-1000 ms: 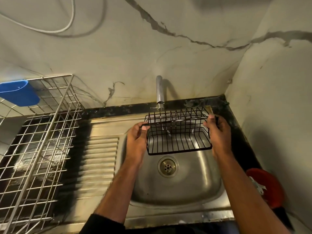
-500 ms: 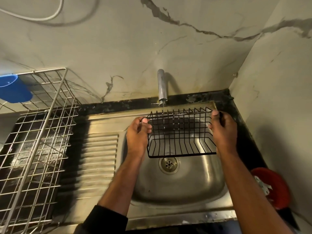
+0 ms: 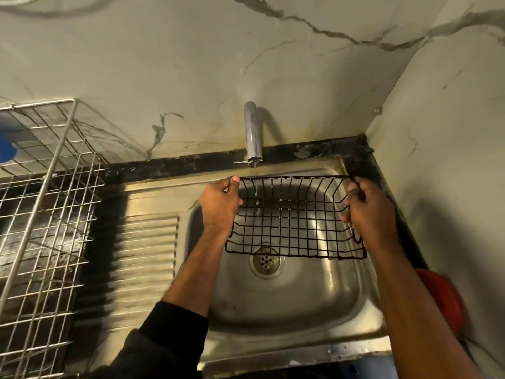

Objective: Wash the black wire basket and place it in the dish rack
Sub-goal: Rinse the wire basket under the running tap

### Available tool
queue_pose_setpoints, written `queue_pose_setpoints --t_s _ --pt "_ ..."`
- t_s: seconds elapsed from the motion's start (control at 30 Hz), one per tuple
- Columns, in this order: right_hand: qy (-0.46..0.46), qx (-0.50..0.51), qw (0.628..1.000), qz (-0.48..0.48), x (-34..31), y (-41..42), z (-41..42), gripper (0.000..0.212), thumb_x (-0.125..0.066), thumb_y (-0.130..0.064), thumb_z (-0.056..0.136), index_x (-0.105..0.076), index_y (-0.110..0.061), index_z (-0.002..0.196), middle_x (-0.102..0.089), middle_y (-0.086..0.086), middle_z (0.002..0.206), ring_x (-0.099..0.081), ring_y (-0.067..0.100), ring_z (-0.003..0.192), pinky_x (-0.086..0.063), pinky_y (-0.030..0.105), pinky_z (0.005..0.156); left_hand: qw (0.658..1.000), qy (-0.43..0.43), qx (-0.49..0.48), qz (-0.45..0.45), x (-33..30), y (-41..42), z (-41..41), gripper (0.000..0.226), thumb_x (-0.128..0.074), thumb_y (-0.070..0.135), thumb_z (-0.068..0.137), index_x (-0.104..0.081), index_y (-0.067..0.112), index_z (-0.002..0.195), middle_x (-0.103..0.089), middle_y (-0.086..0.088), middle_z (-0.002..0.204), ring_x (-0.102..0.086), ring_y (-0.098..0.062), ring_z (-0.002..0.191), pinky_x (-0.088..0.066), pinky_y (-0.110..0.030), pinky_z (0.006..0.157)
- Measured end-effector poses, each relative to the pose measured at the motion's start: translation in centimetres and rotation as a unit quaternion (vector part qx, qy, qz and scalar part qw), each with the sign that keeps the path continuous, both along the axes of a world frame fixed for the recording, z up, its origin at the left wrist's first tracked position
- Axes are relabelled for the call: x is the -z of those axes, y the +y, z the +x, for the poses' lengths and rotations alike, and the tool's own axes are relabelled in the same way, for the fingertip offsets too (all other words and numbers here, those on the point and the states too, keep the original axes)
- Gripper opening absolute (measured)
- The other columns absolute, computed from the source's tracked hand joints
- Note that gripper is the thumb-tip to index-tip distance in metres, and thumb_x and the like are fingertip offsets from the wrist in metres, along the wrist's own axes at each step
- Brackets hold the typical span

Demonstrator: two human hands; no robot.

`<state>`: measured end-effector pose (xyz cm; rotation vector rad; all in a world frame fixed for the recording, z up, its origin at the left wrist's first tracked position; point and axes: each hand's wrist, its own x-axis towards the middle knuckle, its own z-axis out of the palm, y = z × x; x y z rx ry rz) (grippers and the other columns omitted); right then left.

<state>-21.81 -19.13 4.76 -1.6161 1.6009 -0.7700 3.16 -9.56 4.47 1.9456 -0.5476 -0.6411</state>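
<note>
The blue thing (image 3: pixel 6 150) at the dish rack (image 3: pixel 41 214) is cut off; a red object (image 3: pixel 445 302) hides behind the right forearm.

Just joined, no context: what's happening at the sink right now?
A person is rinsing a black wire basket over the sink. The left hand grips its left end and the right hand grips its right end, holding it under the tap. A thin stream of water runs through the basket near its left side. The dish rack stands to the left, and the basket is not in it yet.
</note>
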Motion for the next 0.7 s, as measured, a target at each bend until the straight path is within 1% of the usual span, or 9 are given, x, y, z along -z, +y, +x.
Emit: queue_pose_setpoints --t_s 0.07,0.17,0.2,0.27,0.37,0.43,0.53,0.6,0.7 --pt "0.006 0.001 1.000 0.009 -0.3 -0.2 -0.2 0.032 -0.043 -0.036 0.105 -0.055 -0.029 0.135 -0.066 0.001 0.090 -0.061 0.012 0.048 -0.042 0.015 0.041 1.000 -0.015 0.016 0.010 0.2 -0.5 0.1 0.032 -0.057 0.036 0.103 -0.069 0.018 0.126 -0.070 -0.006 0.068 -0.043 -0.001 0.038 -0.039 -0.022 0.047" --pt "0.028 0.000 1.000 0.009 -0.8 -0.3 -0.5 0.036 -0.043 -0.037 0.105 -0.052 -0.032 0.139 -0.068 0.002 0.099 -0.062 0.014 0.048 -0.046 0.020 0.044 0.998 -0.038 0.047 0.021 0.3 -1.0 0.1 0.032 -0.055 0.035 0.104 -0.069 0.018 0.128 -0.072 -0.007 0.069 -0.046 0.002 0.039 -0.047 -0.026 0.063" --pt "0.027 0.003 1.000 0.012 -0.9 -0.4 -0.6 0.036 -0.043 -0.037 0.105 -0.051 -0.033 0.140 -0.068 0.004 0.101 -0.063 0.014 0.048 -0.047 0.022 0.045 0.997 -0.041 0.056 0.026 0.4 -1.1 0.1 0.032 -0.055 0.034 0.104 -0.068 0.018 0.128 -0.072 -0.007 0.070 -0.047 0.000 0.041 -0.047 -0.027 0.064" --pt "0.027 0.008 0.999 0.019 -0.9 -0.5 -0.9 0.037 -0.043 -0.038 0.105 -0.050 -0.034 0.141 -0.069 0.007 0.107 -0.063 0.015 0.047 -0.046 0.023 0.044 0.995 -0.045 0.077 0.036 0.5 -1.2 0.0 0.030 -0.053 0.032 0.105 -0.068 0.018 0.127 -0.072 -0.008 0.073 -0.049 -0.002 0.044 -0.046 -0.024 0.058" --pt "0.040 0.015 0.998 0.035 -0.9 -0.7 -1.3 0.039 -0.044 -0.039 0.105 -0.049 -0.034 0.143 -0.069 0.011 0.113 -0.062 0.010 0.044 -0.044 0.022 0.041 0.991 -0.057 0.110 0.058 0.5 -1.3 -0.1 0.025 -0.053 0.029 0.105 -0.071 0.018 0.120 -0.072 -0.008 0.075 -0.050 -0.002 0.044 -0.041 -0.017 0.047" --pt "0.039 0.016 0.998 0.038 -1.1 -0.7 -1.6 0.039 -0.045 -0.038 0.104 -0.050 -0.033 0.143 -0.069 0.012 0.112 -0.059 0.008 0.041 -0.046 0.024 0.043 0.988 -0.060 0.126 0.072 0.5 -1.3 -0.2 0.020 -0.056 0.025 0.104 -0.071 0.019 0.117 -0.073 -0.008 0.077 -0.052 -0.003 0.046 -0.041 -0.016 0.043" --pt "0.034 0.015 0.998 0.053 -1.4 -0.5 -1.8 0.040 -0.047 -0.037 0.104 -0.050 -0.031 0.144 -0.069 0.012 0.106 -0.059 0.012 0.043 -0.052 0.027 0.049 0.987 -0.046 0.135 0.076 0.7 -0.8 -0.3 0.023 -0.059 0.018 0.102 -0.069 0.021 0.123 -0.072 -0.008 0.080 -0.055 -0.006 0.051 -0.044 -0.016 0.041" --pt "0.028 0.016 0.997 0.066 -1.5 -0.3 -1.8 0.041 -0.048 -0.036 0.104 -0.050 -0.030 0.144 -0.069 0.010 0.100 -0.059 0.013 0.045 -0.051 0.027 0.049 0.988 -0.038 0.131 0.070 0.8 -0.5 -0.3 0.027 -0.061 0.018 0.101 -0.068 0.021 0.127 -0.072 -0.008 0.079 -0.055 -0.007 0.050 -0.044 -0.017 0.041" --pt "0.018 0.017 0.997 0.077 -1.6 -0.1 -1.7 0.040 -0.049 -0.036 0.104 -0.051 -0.030 0.143 -0.067 0.004 0.085 -0.058 0.013 0.045 -0.050 0.027 0.050 0.988 -0.040 0.130 0.066 1.0 0.0 -0.1 0.024 -0.062 0.019 0.101 -0.070 0.020 0.124 -0.071 -0.006 0.076 -0.054 -0.004 0.047 -0.043 -0.015 0.040"
